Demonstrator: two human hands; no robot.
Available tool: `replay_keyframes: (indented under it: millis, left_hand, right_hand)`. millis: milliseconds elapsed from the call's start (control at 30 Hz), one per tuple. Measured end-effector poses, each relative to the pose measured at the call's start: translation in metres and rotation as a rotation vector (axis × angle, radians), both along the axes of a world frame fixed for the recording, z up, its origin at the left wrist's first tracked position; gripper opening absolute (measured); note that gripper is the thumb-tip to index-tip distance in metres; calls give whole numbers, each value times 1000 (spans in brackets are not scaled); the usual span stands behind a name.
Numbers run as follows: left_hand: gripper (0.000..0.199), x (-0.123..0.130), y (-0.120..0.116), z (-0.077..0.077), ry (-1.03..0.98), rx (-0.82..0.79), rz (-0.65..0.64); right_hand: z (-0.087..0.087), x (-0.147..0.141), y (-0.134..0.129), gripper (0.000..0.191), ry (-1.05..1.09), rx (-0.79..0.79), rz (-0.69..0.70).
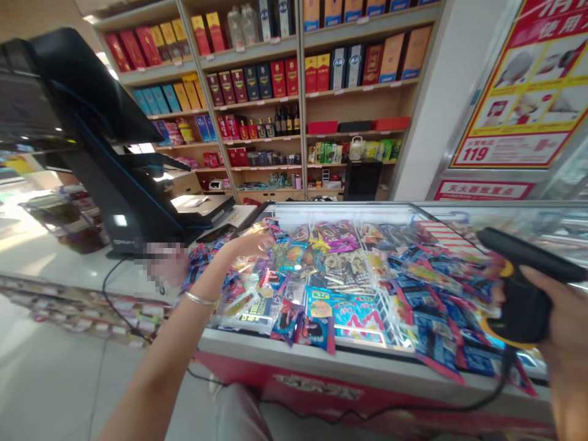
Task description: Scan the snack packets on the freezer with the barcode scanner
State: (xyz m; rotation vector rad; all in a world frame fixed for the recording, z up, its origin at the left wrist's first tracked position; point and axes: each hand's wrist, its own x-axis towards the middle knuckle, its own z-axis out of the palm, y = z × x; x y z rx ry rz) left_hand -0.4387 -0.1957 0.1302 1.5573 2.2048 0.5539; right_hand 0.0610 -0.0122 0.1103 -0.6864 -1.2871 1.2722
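Observation:
My left hand (250, 245) reaches over the left end of a heap of bright foil snack packets (349, 275), with a thin metal bangle (202, 299) on its wrist. Its fingers curl at a shiny packet, and I cannot tell whether they grip it. My right hand (558, 318) is shut around the handle of a black and yellow handheld barcode scanner (523, 291), held above the packets' right side. The packets fill a glass-edged chest freezer (367, 361). A pixelated patch (165, 262) hides something at the counter's edge.
A black point-of-sale terminal (92, 122) looms at the left on a white counter (73, 263). Behind the freezer stand wooden shelves (257, 79) of boxed liquor and bottles. A red and yellow poster (519, 86) hangs at the right. A black scanner cable (395, 410) droops across the freezer's red front.

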Motion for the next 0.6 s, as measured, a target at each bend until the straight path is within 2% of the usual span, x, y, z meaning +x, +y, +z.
replay_keyframes:
  millis: [100,200,267,367,433,533,600]
  left_hand:
    - [42,22,-7,-26,-193,58,-22]
    - [40,33,-8,-53,-249,113,23]
    - [41,35,-5,-64,-246,103,50]
    - [40,40,11,-67,-374,119,107]
    - [32,46,28,-65,-621,231,153]
    - [15,61,58,-66,-1050,453,214]
    - [7,72,73,-72,-1206,519,219]
  right_hand:
    - [4,-35,-19,27,-14,-140,188]
    - [-3,-90,-33,31,-96,-136,397]
    - [-13,-128,-37,34,-148,-113,516]
    - [-33,-171,-36,34,-220,-116,664]
    - [-45,-188,-34,35,-230,-149,728]
    - [-58,-199,-31,36,-200,-204,755]
    - [-63,-200,-30,36,-175,-241,756]
